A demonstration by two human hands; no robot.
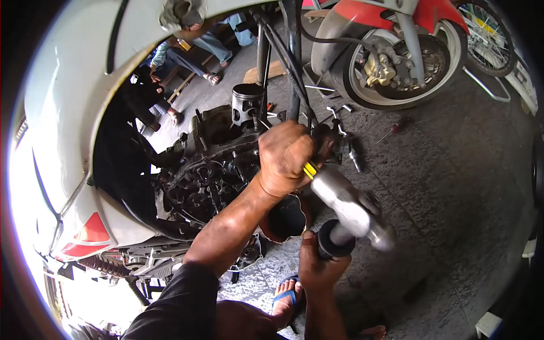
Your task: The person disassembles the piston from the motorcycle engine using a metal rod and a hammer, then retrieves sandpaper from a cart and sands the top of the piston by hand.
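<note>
My left hand (pixel 285 156) is clenched around the yellow-and-black end of a silver metal tool (pixel 343 198). The tool slants down to the right, and its far end is blurred; its exact kind cannot be made out. Below it, my right hand (pixel 323 269) grips a thick black round-ended handle (pixel 335 239), thumb up along its side. A short grey shaft runs from that handle to the silver tool; whether they are joined is unclear. Left of my hands lies an opened engine (pixel 212 175) with a bare piston (pixel 247 105) standing up. A dark round opening (pixel 286 218) sits under my left wrist.
White scooter bodywork (pixel 62 113) curves along the left. A red scooter's front wheel (pixel 391 62) stands at the back right. On the floor lie a screwdriver (pixel 391 131), a spark-plug-like metal part (pixel 355 158) and small pieces. Seated people's legs (pixel 212 45) show behind.
</note>
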